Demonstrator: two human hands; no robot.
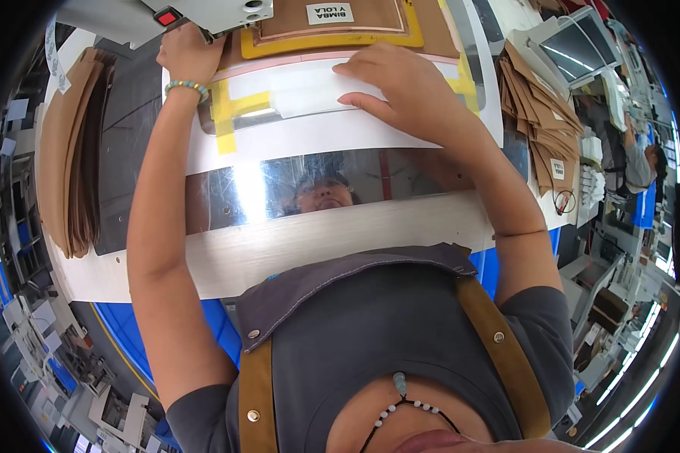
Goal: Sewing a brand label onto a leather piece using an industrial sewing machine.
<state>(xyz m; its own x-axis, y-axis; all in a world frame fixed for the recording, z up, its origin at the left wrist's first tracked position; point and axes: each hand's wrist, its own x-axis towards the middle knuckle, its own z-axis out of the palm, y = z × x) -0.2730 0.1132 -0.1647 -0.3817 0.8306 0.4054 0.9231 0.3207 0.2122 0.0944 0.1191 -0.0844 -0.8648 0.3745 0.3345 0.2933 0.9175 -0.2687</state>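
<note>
My left hand (189,53) is at the upper left beside a grey machine head (227,9), its fingertips hidden under the machine. My right hand (397,94) rests over a translucent white strip (302,94), thumb and fingers apart. Above the strip lies a brown panel (279,30) with a white label, inside a yellow frame (408,38) with a pink strip along its lower side. Pieces of yellow tape (226,140) cross a clear template on a white sheet (211,162). Below these is a glossy metal plate (415,189) with reflections.
Brown pieces are stacked on the left (68,151) and fanned in a pile on the right (533,121), near a tilted screen (570,53). The pale table edge (317,245) runs in front of me. A co-worker (642,166) is at the far right.
</note>
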